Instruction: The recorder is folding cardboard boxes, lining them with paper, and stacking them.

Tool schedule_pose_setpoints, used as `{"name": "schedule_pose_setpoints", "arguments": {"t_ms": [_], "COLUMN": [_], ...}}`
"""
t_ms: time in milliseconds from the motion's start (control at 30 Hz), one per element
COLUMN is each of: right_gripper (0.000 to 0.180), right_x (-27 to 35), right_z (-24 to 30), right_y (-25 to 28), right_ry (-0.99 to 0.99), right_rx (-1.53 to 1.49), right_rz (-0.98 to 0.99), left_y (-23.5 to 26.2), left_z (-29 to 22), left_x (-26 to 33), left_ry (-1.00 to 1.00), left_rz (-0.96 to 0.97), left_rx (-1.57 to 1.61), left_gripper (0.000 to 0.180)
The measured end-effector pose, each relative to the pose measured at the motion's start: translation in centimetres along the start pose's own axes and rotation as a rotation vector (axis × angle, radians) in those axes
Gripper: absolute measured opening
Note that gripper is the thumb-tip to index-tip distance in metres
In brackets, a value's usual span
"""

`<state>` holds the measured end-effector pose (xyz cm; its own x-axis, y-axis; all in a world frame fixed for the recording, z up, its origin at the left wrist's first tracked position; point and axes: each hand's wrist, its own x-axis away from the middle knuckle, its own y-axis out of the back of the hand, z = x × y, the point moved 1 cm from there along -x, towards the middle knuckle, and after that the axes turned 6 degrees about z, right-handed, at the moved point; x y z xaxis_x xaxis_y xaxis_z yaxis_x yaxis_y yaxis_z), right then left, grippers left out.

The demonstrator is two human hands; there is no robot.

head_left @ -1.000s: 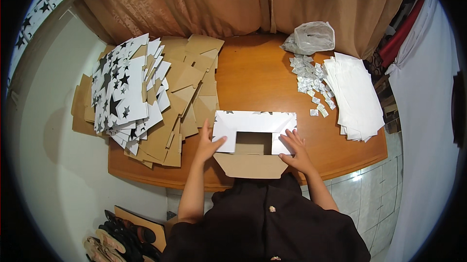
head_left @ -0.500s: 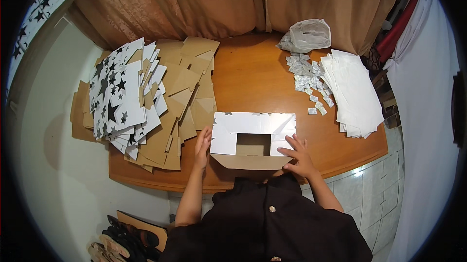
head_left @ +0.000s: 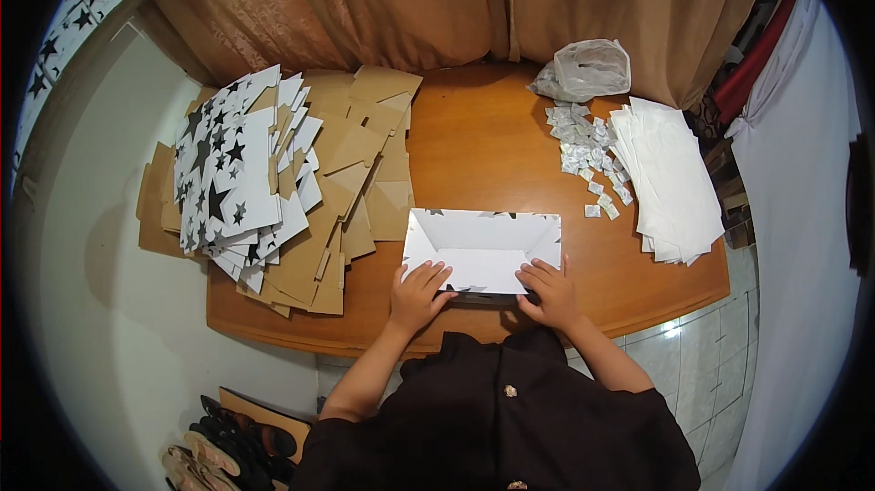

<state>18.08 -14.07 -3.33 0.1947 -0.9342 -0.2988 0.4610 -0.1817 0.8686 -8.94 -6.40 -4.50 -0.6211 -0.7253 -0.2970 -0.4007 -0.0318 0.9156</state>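
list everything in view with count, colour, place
box: 1, white, dark stars, table front
star cards: stack, white/black, table left
brown cards: many, brown, table left
packets: many, silvery, table right
bag: 1, translucent, table back right
papers: stack, white, table right
table: 1, orange-brown, centre
curtains: count unclear, brown, behind table
white cloth: 1, white, right
red cloth: 1, red, upper right
shoes: several, black and tan, lower left
wall: 1, pale, left
floor tiles: several, pale grey, lower right
star print: 1, white/black, upper left
shirt: 1, black, bottom centre
left hand: 1, bare, box's near left
right hand: 1, bare, box's near right
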Motion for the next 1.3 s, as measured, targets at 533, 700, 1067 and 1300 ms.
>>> {"name": "schedule_pose_setpoints", "arguments": {"t_ms": [533, 700, 1067, 1300], "right_gripper": [0.039, 0.043, 0.079, 0.078], "right_x": [-0.3, -0.2, 1.6, 5.4], "right_z": [1.3, 0.2, 0.4, -4.0], "right_y": [-0.7, 0.1, -2.1, 4.9], "right_ry": [-0.281, -0.136, -0.504, -0.431], "right_rx": [-0.244, -0.190, -1.826, -1.992], "right_rz": [-0.162, 0.039, -0.248, -0.668], "left_y": [-5.3, -0.5, 5.1, 3.2], "left_z": [2.1, 0.7, -8.5, -11.4], "left_x": [4.9, 0.1, -8.1, -9.9], "left_ry": [1.064, 0.626, -0.506, -0.409], "left_rz": [-0.013, -0.375, -0.657, -0.298], "left_rx": [0.739, 0.891, 0.446, 0.655], "left_gripper": [0.060, 0.061, 0.060, 0.065]}}
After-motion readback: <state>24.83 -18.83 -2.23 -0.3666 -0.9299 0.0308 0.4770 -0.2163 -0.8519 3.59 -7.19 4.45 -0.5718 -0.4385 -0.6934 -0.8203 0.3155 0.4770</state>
